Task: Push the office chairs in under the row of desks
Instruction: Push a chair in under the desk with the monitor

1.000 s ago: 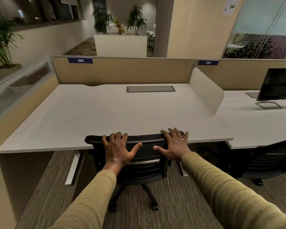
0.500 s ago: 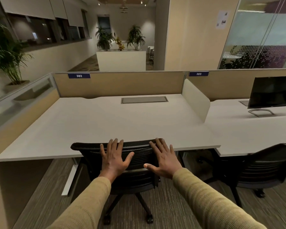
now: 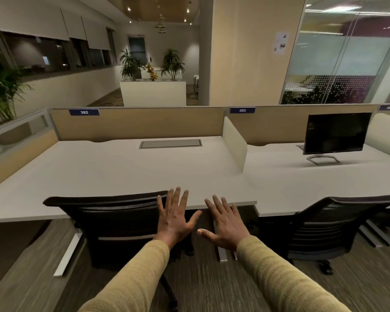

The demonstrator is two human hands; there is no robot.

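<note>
A black mesh office chair (image 3: 113, 219) stands with its backrest against the front edge of the white desk marked 382 (image 3: 113, 170). My left hand (image 3: 175, 218) is open with fingers spread, over the right end of that backrest; whether it touches is unclear. My right hand (image 3: 225, 224) is open too, in the air to the right of the chair, holding nothing. A second black chair (image 3: 324, 226) sits at the neighbouring desk marked 383 (image 3: 302, 176), its backrest close to the desk edge.
A dark monitor (image 3: 337, 134) stands on the right desk. A low white divider (image 3: 234, 143) separates the two desktops, with tan partition panels (image 3: 140, 123) behind. Metal desk legs (image 3: 68, 253) stand beside the chair. Carpet floor lies in front; a potted plant (image 3: 2, 91) is at left.
Both hands have come off the left chair's backrest top and shifted right, fingers spread. The view has swung right, so the chair now appears further left.
</note>
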